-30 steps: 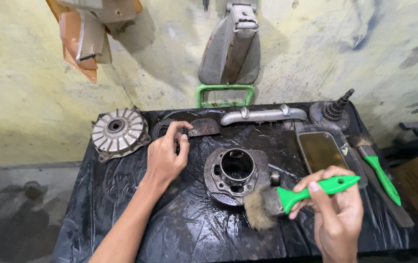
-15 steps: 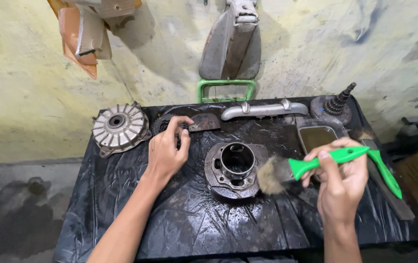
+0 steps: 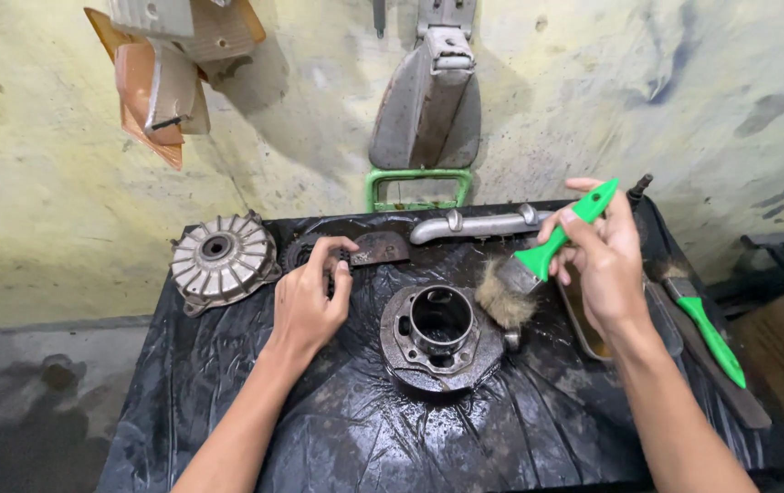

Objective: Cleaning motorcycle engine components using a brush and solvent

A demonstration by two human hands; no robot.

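Bench [image 3: 227, 429], draped in wet black plastic sheet, set against a stained yellow wall [image 3: 63, 183]; a grey seat-like part [image 3: 428, 100] and a green frame [image 3: 417, 178] lean at the back. On the sheet, from left: a finned round hub [image 3: 221, 261], a dark toothed sprocket [image 3: 305, 251] partly under the left hand, a flat rusty bracket [image 3: 381, 246], and a bent grey pipe [image 3: 478, 225] along the rear edge. At centre lies the engine cylinder [image 3: 440, 336], bore facing up, wet and grimy.

Left hand [image 3: 310, 301] — fingers curled loosely over the sprocket, resting on it; whether it actually pinches the part cannot be told. Right hand [image 3: 606, 260] — its grip clenched around the green handle of a paintbrush [image 3: 538, 265], held tilted above the bench, the bristles just beside the upper right rim of the cylinder and apparently clear of it. A shallow tray [image 3: 584, 324] lies under the right wrist; a second green-handled brush [image 3: 702, 324] rests at the far right.

Judged step: brush-cleaning of the parts, the brush lifted between strokes. The next move would call for lowering the bristles squarely onto a soiled surface.
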